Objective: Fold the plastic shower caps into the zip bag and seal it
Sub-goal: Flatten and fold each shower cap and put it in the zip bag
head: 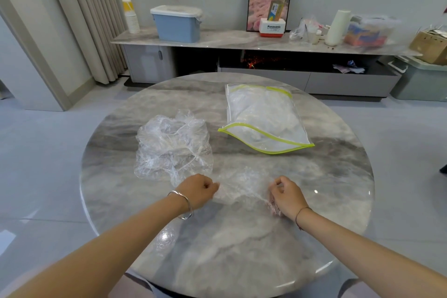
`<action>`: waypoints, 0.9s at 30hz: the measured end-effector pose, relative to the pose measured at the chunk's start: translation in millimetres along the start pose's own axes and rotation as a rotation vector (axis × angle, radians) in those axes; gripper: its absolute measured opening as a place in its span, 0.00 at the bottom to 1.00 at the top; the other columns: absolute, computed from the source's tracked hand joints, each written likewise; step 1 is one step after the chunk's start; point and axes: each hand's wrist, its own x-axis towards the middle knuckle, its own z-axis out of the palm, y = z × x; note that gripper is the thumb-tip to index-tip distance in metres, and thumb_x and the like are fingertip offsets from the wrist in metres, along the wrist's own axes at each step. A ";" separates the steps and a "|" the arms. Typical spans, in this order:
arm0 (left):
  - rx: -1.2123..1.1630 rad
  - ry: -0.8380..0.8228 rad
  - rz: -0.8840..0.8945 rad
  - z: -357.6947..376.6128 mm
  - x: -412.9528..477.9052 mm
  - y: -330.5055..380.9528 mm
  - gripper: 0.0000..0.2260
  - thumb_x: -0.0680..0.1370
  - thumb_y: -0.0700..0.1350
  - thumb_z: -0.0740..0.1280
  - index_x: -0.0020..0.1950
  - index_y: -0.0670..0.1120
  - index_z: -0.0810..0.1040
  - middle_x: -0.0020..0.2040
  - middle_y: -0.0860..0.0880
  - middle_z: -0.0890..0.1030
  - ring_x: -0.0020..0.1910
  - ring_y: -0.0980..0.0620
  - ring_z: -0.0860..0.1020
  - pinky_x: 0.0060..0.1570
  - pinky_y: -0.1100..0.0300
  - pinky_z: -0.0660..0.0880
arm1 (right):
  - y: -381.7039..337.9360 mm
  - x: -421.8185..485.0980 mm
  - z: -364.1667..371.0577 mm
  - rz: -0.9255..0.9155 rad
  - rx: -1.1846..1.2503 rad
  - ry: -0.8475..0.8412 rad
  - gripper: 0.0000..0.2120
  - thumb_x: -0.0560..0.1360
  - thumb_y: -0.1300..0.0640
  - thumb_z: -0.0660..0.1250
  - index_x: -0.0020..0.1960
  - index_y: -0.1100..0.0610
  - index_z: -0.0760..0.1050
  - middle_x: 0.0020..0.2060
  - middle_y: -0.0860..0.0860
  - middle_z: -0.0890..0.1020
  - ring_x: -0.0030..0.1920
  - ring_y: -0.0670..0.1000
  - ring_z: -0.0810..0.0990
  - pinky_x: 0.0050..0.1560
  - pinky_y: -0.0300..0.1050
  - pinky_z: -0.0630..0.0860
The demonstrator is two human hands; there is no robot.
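cap in hand: clear shower cap (pixel 242 187) flat on the surface (pixel 338 201), near the edge closest to the person, stretched between both hands
left hand (pixel 197 191): fingers (pixel 214 187) curled in, pinching the cap's left edge
right hand (pixel 287 197): fingers (pixel 274 207) curled under, gripping the cap's right rim; some visible only through the film
pile: more shower caps (pixel 173 147) heaped loose just beyond left hand; touching or overlapping the held cap, cannot tell which
zip bag (pixel 266 116): right of centre, well apart from both hands, mouth gaping toward the person, already holding caps
stage (judgement): fold of this cap not yet made
risk 1: thin slick film, small pinch; likely to slip out on one side mid-fold
risk 2: elastic rim springing back, fold popping open on the way to the bag
risk 3: pile edge snagging on the held cap and dragging along
risk 4: bag already full-looking; trapped air or film caught in the yellow-green zip track (pixel 271 151), seal failing
risk 5: glossy surface, bag skating away if stuffed one-handed
readable text: "Panasonic" on white-and-red box (pixel 272 28) on the sideboard (pixel 217 40) behind; small line under it illegible
other print: card (pixel 275 11) propped behind that box, too small to read; nothing legible on the bag
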 end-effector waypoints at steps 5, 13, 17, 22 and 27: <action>0.357 0.476 0.615 11.0 7.5 16.8 0.12 0.77 0.54 0.58 0.53 0.48 0.74 0.47 0.51 0.77 0.47 0.49 0.75 0.47 0.60 0.65 | -4.8 -0.5 2.2 -0.071 -0.119 -0.037 0.06 0.77 0.63 0.58 0.44 0.54 0.67 0.26 0.50 0.75 0.29 0.49 0.73 0.26 0.37 0.69; 0.729 0.010 0.528 47.0 30.3 22.1 0.24 0.81 0.55 0.43 0.77 0.50 0.56 0.78 0.49 0.53 0.76 0.47 0.51 0.74 0.51 0.42 | -6.5 0.3 0.0 -0.097 -0.343 -0.034 0.07 0.75 0.59 0.60 0.51 0.53 0.64 0.34 0.53 0.78 0.38 0.55 0.77 0.37 0.48 0.71; 0.677 -0.062 0.393 54.3 34.6 15.7 0.25 0.82 0.56 0.45 0.77 0.51 0.44 0.78 0.52 0.44 0.76 0.51 0.42 0.73 0.55 0.37 | -3.7 2.1 -1.1 -0.086 -0.386 -0.025 0.08 0.74 0.60 0.59 0.51 0.55 0.63 0.31 0.51 0.74 0.37 0.58 0.76 0.37 0.51 0.72; 0.658 -0.077 0.357 55.5 29.8 14.5 0.28 0.81 0.60 0.46 0.78 0.51 0.44 0.78 0.52 0.45 0.77 0.50 0.44 0.73 0.53 0.39 | -1.8 2.2 -4.3 -0.246 -0.461 0.084 0.08 0.73 0.60 0.61 0.52 0.55 0.67 0.42 0.49 0.74 0.43 0.54 0.76 0.42 0.48 0.71; 0.704 0.057 0.380 36.2 27.4 15.2 0.42 0.67 0.62 0.29 0.70 0.48 0.67 0.65 0.47 0.68 0.67 0.47 0.63 0.69 0.55 0.52 | -4.2 2.8 1.2 -0.863 -0.527 0.055 0.13 0.72 0.53 0.58 0.53 0.51 0.78 0.51 0.46 0.79 0.53 0.45 0.73 0.58 0.39 0.61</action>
